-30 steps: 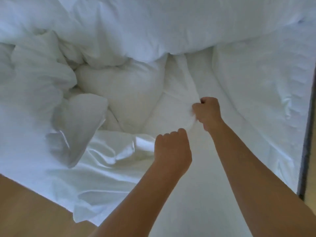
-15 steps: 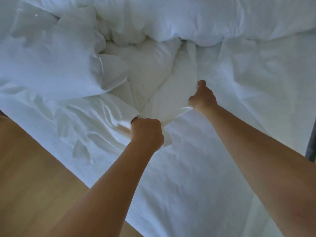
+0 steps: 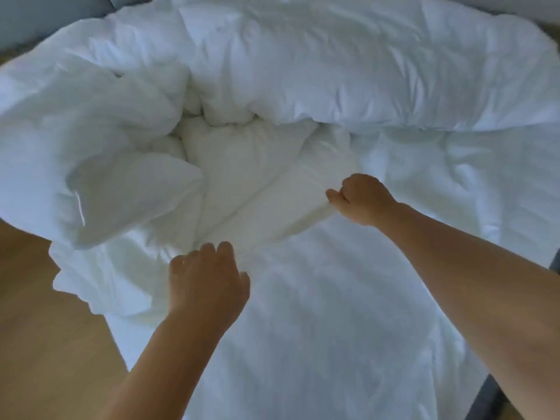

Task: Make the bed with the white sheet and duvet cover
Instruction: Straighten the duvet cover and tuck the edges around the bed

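A bulky white duvet (image 3: 333,71) lies bunched across the far side of the bed, with a crumpled mass hanging off the left edge. A flatter, creamier fold of the duvet cover (image 3: 266,201) lies in the middle. My right hand (image 3: 362,200) pinches the right corner of that fold between thumb and curled fingers. My left hand (image 3: 206,277) is lower and to the left, fingers curled down over the fold's near edge. The white sheet (image 3: 333,344) lies fairly smooth under both forearms.
Wooden floor (image 3: 45,344) shows along the left and bottom left. A dark strip of the bed frame (image 3: 556,262) runs down the right edge. A grey surface (image 3: 45,13) stands behind the bed at the top left.
The view has pulled back, so more of the duvet shows. My left hand has dropped lower and its tight fist has loosened. My right hand still holds the fold's corner.
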The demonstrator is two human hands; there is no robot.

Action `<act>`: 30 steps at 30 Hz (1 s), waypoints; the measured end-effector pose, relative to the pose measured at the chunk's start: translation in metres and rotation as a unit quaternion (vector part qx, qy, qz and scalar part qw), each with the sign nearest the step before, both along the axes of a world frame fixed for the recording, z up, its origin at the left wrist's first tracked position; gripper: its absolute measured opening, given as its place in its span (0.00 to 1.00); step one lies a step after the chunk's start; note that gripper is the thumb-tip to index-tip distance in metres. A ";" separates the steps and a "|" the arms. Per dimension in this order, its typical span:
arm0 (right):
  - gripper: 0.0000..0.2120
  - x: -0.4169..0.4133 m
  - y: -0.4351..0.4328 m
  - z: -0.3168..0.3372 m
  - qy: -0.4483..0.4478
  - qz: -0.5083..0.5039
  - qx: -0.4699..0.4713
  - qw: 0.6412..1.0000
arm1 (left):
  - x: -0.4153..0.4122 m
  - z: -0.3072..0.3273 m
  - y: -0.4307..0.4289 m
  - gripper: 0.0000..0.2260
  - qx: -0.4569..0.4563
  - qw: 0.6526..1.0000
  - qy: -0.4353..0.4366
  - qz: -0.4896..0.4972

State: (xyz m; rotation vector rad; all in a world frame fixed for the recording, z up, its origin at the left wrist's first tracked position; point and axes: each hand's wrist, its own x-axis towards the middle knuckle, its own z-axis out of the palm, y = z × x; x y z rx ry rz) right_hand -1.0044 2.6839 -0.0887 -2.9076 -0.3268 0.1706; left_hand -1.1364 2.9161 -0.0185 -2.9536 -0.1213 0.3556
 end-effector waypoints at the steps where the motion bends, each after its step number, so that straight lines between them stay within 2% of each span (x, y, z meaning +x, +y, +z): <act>1: 0.26 0.001 -0.013 0.005 -0.003 0.016 0.028 0.999 | 0.009 -0.009 -0.026 0.17 0.005 1.000 0.006 0.020; 3: 0.27 0.003 -0.019 0.028 -0.033 0.060 0.122 0.990 | 0.032 -0.030 -0.087 0.31 -0.022 0.999 0.004 0.023; 4: 0.27 0.001 -0.020 0.043 -0.047 0.075 0.170 0.982 | 0.046 -0.034 -0.118 0.34 -0.057 0.998 -0.004 0.031; 5: 0.26 -0.006 -0.023 0.058 -0.053 0.086 0.206 0.973 | 0.059 -0.033 -0.145 0.30 -0.119 0.991 -0.033 0.044; 6: 0.25 -0.014 -0.032 0.071 -0.067 0.112 0.222 0.966 | 0.070 -0.028 -0.162 0.21 -0.191 0.976 -0.091 0.060; 8: 0.20 -0.017 -0.066 0.088 -0.060 0.190 0.194 0.960 | 0.079 -0.010 -0.175 0.01 -0.258 0.942 -0.188 0.108; 9: 0.17 -0.014 -0.087 0.091 -0.030 0.232 0.167 0.958 | 0.075 -0.002 -0.174 0.06 -0.257 0.942 -0.185 0.115; 11: 0.10 -0.004 -0.116 0.086 0.043 0.302 0.119 0.945 | 0.055 0.014 -0.170 0.13 -0.224 0.964 -0.115 0.083; 14: 0.05 0.016 -0.101 0.062 0.029 0.369 0.074 0.926 | 0.038 0.025 -0.157 0.18 -0.239 0.957 -0.133 0.098; 16: 0.04 0.042 -0.085 0.048 0.012 0.364 0.038 0.931 | 0.030 0.032 -0.148 0.20 -0.259 0.943 -0.164 0.132; 19: 0.04 0.085 -0.090 0.034 0.006 0.335 -0.030 0.942 | 0.021 0.030 -0.142 0.23 -0.246 0.945 -0.170 0.133; 22: 0.08 0.107 -0.109 0.021 0.003 0.342 -0.089 0.935 | 0.026 0.015 -0.143 0.21 -0.230 0.948 -0.159 0.153; 24: 0.14 0.112 -0.120 0.019 0.012 0.318 -0.074 0.945 | 0.037 0.005 -0.151 0.17 -0.204 0.951 -0.145 0.183; 26: 0.18 0.114 -0.133 0.025 0.015 0.289 -0.025 0.957 | 0.052 -0.002 -0.167 0.09 -0.175 0.956 -0.119 0.202; 27: 0.19 0.113 -0.137 0.030 0.012 0.287 -0.001 0.958 | 0.063 -0.007 -0.181 0.09 -0.165 0.961 -0.103 0.197; 29: 0.21 0.114 -0.143 0.033 -0.001 0.304 0.056 0.951 | 0.096 -0.022 -0.217 0.28 -0.151 0.975 -0.061 0.150; 30: 0.20 0.116 -0.145 0.033 -0.003 0.313 0.084 0.946 | 0.118 -0.030 -0.239 0.34 -0.169 0.975 -0.057 0.130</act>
